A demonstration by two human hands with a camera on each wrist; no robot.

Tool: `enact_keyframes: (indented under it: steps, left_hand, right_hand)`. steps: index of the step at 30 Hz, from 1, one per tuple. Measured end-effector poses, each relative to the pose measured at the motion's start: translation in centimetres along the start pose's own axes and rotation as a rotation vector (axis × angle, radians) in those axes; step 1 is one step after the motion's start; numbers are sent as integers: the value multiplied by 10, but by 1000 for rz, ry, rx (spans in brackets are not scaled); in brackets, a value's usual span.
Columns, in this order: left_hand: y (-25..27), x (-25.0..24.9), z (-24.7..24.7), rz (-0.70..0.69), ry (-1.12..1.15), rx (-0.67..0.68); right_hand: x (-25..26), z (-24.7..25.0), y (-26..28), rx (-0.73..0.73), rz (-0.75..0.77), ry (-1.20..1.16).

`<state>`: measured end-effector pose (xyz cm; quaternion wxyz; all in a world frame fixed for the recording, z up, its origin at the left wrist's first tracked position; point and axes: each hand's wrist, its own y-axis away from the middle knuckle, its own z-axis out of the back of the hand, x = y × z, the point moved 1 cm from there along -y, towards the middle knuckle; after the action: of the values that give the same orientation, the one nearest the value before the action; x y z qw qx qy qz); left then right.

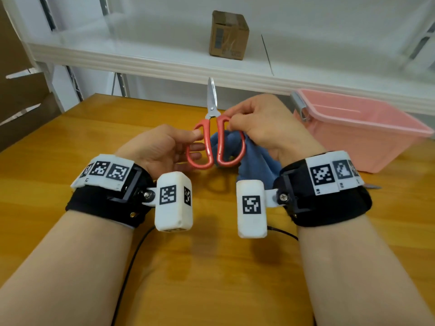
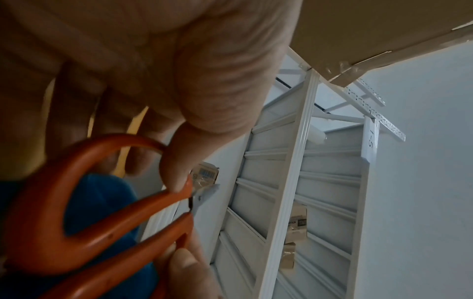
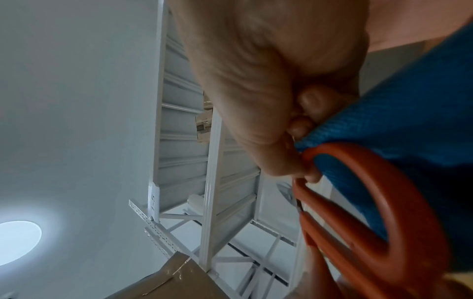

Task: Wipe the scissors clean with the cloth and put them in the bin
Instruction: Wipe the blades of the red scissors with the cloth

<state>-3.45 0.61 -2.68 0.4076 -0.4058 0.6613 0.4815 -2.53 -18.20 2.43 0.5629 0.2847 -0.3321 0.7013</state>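
The scissors [image 1: 213,114] have red loop handles and short steel blades that point up and away from me, held above the wooden table [image 1: 70,142]. My left hand [image 1: 193,141] pinches the left handle loop between thumb and fingers. My right hand [image 1: 235,121] pinches the top of the right handle loop and also holds the blue cloth [image 1: 254,161], which hangs under the palm and behind that loop. The left wrist view shows the thumb of the left hand [image 2: 163,170] on the scissors [image 2: 128,228] with the cloth [image 2: 102,202] behind. In the right wrist view, the right hand [image 3: 294,157] grips the cloth [image 3: 422,111] against the scissors [image 3: 409,202].
The pink plastic bin [image 1: 353,149] stands open on the table at the right, just beyond my right wrist. A white shelf [image 1: 141,60] runs along the back with a small cardboard box [image 1: 228,35] on it. Large cardboard [image 1: 18,90] stands at the far left.
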Motion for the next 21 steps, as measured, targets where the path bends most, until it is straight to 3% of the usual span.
enact_keyframes:
  steps: [2, 7, 16, 21]
  left_hand:
    - [0, -1, -4, -3, 13, 70]
    - [-3, -2, -4, -145, -86, -23]
    - [-3, -1, -3, -247, -26, 15]
    - [-4, 3, -3, -305, -66, -143]
  right_hand:
    - [-2, 0, -2, -16, -2, -55]
    - [-12, -1, -6, 74, -17, -43]
    - [-9, 7, 1, 199, 17, -31]
    - [-11, 11, 2, 267, 7, 73]
